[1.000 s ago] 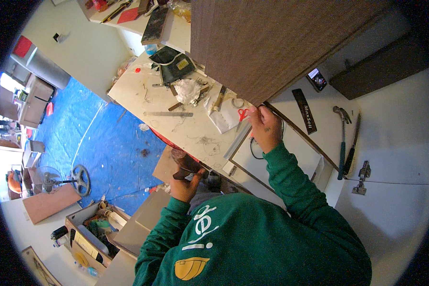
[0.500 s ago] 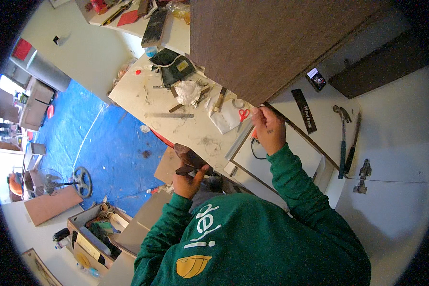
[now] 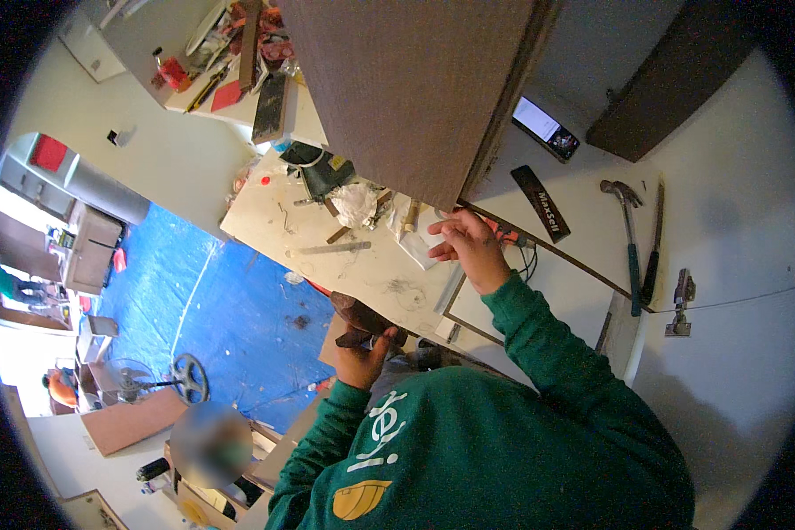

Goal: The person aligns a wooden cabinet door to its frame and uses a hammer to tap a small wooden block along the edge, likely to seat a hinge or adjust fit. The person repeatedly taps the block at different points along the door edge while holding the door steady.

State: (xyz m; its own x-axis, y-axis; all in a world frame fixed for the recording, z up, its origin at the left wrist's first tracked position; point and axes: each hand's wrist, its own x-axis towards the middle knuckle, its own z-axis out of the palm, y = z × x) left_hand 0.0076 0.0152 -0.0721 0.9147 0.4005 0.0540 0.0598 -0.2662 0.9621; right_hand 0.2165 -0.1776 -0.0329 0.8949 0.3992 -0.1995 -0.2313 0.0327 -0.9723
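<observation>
My left hand [image 3: 360,362] is closed around a dark brown wooden block [image 3: 359,313], low by the table's near edge. A smaller dark piece shows beside its fingers, and I cannot tell whether the two are joined. My right hand [image 3: 477,252] is raised over the table, fingers apart and holding nothing I can see. Just above it is the lower corner of a large brown wood panel [image 3: 415,97]; whether a fingertip touches it I cannot tell. Beside that hand, partly hidden, lies an orange-red tool [image 3: 506,233] with a dark cord.
A hammer [image 3: 630,247] and a black-handled file-like tool [image 3: 654,252] lie at the right, near a metal latch [image 3: 681,302]. A phone [image 3: 546,129] and a black strip [image 3: 539,203] lie beyond. A metal ruler [image 3: 329,249], crumpled white paper [image 3: 356,205] and a dark green pouch [image 3: 320,172] clutter the table.
My right hand has drawn slightly left and down from the panel's corner, and its fingers have spread. The view has turned. My left hand keeps the wooden block.
</observation>
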